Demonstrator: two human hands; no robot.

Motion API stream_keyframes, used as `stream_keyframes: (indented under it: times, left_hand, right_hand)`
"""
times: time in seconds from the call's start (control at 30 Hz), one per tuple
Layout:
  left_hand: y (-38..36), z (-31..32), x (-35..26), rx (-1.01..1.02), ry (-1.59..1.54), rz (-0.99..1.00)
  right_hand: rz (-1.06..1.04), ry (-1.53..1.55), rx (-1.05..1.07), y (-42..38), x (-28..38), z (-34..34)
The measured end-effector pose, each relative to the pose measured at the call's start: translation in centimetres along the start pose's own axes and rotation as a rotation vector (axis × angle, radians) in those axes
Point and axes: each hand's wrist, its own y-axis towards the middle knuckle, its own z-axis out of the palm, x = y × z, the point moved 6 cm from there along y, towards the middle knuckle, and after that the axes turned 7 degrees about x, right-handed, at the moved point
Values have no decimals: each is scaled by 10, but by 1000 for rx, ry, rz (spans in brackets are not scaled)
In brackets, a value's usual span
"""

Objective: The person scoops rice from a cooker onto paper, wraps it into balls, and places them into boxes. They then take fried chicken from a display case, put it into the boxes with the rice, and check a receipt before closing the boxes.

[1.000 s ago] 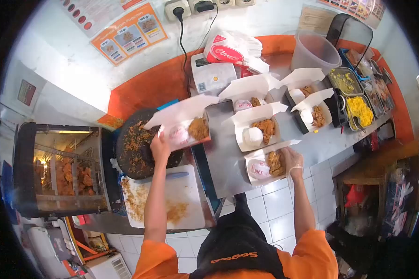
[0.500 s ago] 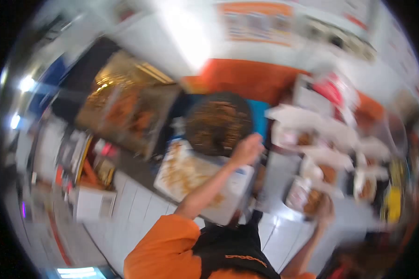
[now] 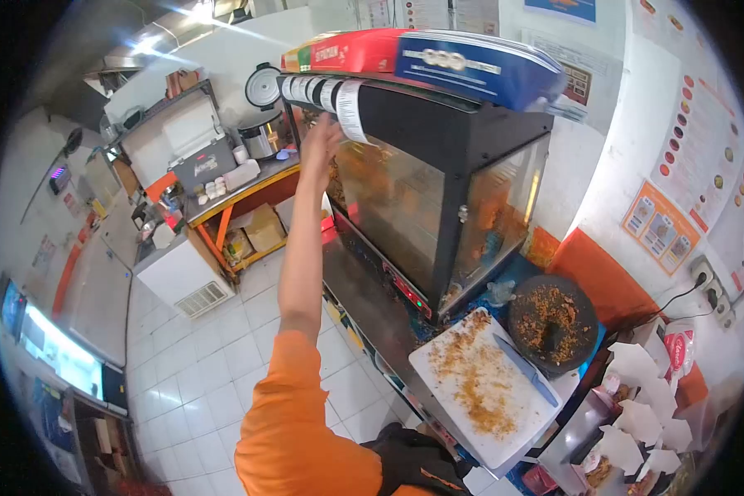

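Observation:
My left hand [image 3: 321,139] is stretched far forward at the front of a black glass display warmer [image 3: 446,157]. Its fingers reach up right at a row of paper order slips [image 3: 350,112] hanging from the warmer's top edge, and they look loosely extended. My right hand is out of view. Nearer my body, a white cutting board [image 3: 446,364] covered in brown crumbs carries a knife [image 3: 525,368] along its right side. Beside it stands a round dark stone mortar [image 3: 583,310] with crumbly brown food in it.
Open paper food boxes [image 3: 636,422] crowd the lower right. Colourful flat cartons [image 3: 471,70] lie on top of the warmer. Farther left are a rice cooker [image 3: 262,136] on a counter, a white chest freezer [image 3: 182,273] and a tiled floor [image 3: 223,364].
My view has swung left. My left hand has gone from the mortar's rim up to the slips on the warmer. My right hand, earlier by a food box, has left view.

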Motion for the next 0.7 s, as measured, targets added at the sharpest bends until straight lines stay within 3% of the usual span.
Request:
stream_keyframes:
  times: [0.1, 0.13, 0.17, 0.2, 0.23, 0.27, 0.3, 0.33, 0.37, 0.4, 0.47, 0.5, 0.57, 0.63, 0.7]
  left_hand:
    - [31, 19, -8, 60, 346, 70]
    - [16, 28, -12, 3, 238, 79]
    - [0, 34, -10, 67, 137, 104]
    - [-15, 40, -5, 134, 32, 123]
    - [-35, 49, 0, 199, -74, 136]
    - [-65, 61, 4, 217, -73, 127]
    - [-98, 74, 6, 237, -72, 120]
    - [-129, 88, 13, 254, -108, 98]
    - [-163, 102, 19, 275, -144, 67]
    - [-203, 121, 21, 363, -74, 4]
    - [-281, 167, 37, 574, -55, -96]
    - [-323, 193, 49, 682, -99, -154]
    - [-408, 246, 70, 976, -232, -357]
    - [-484, 289, 79, 1208, -316, -517]
    - [-543, 320, 81, 1308, -333, -567]
  right_hand:
    - [107, 75, 175, -77, 94, 68]
    - [28, 126, 364, -17, 11, 70]
    - [150, 128, 297, -16, 5, 80]
    - [-88, 185, 348, -74, 53, 100]
    - [-57, 245, 395, -70, 40, 113]
    - [-125, 261, 473, -97, 62, 129]
    - [9, 151, 486, -122, 84, 146]
    - [-102, 162, 701, -128, 87, 163]
    - [-198, 282, 773, -153, 107, 181]
    - [-192, 167, 890, -176, 137, 192]
    - [-240, 218, 1086, -208, 179, 210]
    - [-231, 290, 1173, -214, 188, 214]
    - [-213, 85, 1335, -198, 178, 215]
    - [8, -54, 1247, -169, 170, 193]
    - [206, 322, 1025, -125, 144, 164]
